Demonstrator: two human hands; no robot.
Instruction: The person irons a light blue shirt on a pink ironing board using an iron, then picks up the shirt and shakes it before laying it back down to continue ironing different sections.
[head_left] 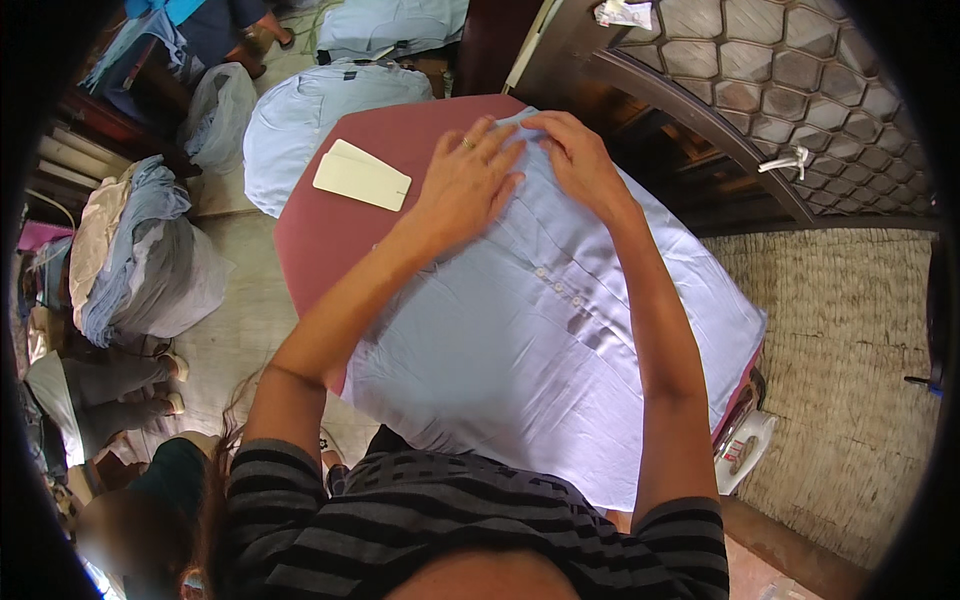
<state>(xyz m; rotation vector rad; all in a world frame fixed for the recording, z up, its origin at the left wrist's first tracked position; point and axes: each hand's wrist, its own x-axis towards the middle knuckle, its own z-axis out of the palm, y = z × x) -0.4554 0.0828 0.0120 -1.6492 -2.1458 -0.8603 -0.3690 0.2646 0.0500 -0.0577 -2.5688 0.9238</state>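
Observation:
A light blue garment with a row of small pale buttons (pixel 559 287), looking like a shirt (pixel 450 340), lies spread over a maroon padded board (pixel 310 240). My left hand (pixel 470 180) rests at its far edge, fingers spread and laid partly on the cloth, a ring on one finger. Close by on the right, my right hand (pixel 580 165) bends over the same edge. Its fingertips touch the cloth, with thumb and forefinger apart. Two overlapping cream cards (pixel 362 175) lie on the board left of my left hand.
Stacked light blue garments (pixel 310 115) stand beyond the board. A bundle of clothes (pixel 150 260) sits on the floor at left, near another person's legs (pixel 120 385). A dark metal lattice door (pixel 740 110) borders the right. A white handled object (pixel 745 455) sits by the board's right corner.

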